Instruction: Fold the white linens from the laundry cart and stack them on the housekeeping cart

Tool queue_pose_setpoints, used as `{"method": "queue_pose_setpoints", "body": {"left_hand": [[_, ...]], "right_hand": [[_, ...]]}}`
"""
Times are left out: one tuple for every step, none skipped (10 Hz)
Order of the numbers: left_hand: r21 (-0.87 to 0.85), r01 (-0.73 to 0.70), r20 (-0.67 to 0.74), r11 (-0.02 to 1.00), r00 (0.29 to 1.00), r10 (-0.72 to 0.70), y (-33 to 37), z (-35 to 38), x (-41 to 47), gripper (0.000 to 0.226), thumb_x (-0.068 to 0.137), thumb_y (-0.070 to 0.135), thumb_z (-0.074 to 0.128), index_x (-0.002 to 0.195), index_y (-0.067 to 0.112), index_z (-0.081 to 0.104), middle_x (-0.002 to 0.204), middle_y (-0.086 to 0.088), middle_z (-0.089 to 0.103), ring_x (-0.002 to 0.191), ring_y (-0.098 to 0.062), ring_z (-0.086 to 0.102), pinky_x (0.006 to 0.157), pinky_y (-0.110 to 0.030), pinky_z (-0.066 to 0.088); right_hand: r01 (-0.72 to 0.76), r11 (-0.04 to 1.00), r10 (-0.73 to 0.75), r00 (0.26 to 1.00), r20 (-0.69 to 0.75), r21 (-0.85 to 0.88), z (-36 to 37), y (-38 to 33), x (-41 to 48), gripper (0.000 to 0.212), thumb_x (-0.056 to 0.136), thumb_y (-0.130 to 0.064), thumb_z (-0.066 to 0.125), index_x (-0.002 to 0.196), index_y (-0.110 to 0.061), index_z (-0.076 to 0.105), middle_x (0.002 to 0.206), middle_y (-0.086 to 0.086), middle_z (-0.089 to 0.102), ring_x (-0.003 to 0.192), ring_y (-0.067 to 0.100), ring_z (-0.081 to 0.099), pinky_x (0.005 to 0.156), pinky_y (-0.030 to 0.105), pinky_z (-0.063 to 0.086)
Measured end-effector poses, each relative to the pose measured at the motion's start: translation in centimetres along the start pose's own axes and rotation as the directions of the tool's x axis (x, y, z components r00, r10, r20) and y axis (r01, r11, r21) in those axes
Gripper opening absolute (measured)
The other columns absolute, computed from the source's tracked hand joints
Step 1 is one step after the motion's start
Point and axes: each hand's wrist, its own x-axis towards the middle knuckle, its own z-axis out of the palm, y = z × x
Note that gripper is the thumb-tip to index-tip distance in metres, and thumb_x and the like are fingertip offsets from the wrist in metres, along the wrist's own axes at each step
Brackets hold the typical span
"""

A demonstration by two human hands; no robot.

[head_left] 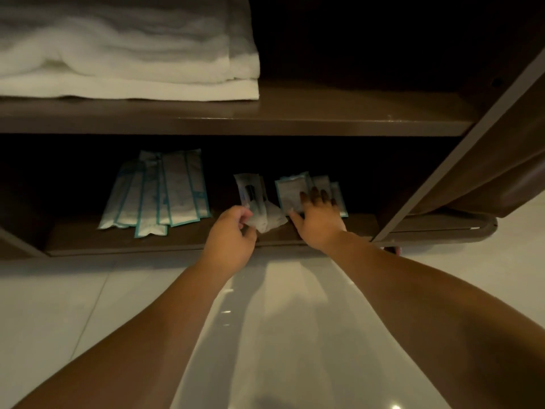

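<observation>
Soft, bulky folded white towels, probably best lifted from under the fold, sit on the upper shelf; below, the left hand pinches a clear packet, and the right hand lays straight fingers on sachets.

upper shelf, folded towels, lower shelf, packets

Left grip curled (pinching), right grip flat.
</observation>
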Motion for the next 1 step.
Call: {"method": "queue_pose_setpoints", "body": {"left_hand": [[-0.029, 0.077, -0.01, 0.997, 0.997, -0.077, 0.61, -1.61, -2.75, 0.028, 0.09, 0.007, 0.058, 0.118, 0.008, 0.055, 0.091, 0.005, 0.05, 0.085, -0.015, 0.052, 0.081, -0.021, 0.039]], "right_hand": [[0.052, 0.993, -0.058, 0.997, 0.052, 0.108, -1.81, -1.63, -4.32, 0.063, 0.099, -0.051, 0.031, 0.15, -0.014, 0.023, 0.156, 0.016, 0.02, 0.144, 0.032, 0.016, 0.118, 0.043, 0.014]]}}
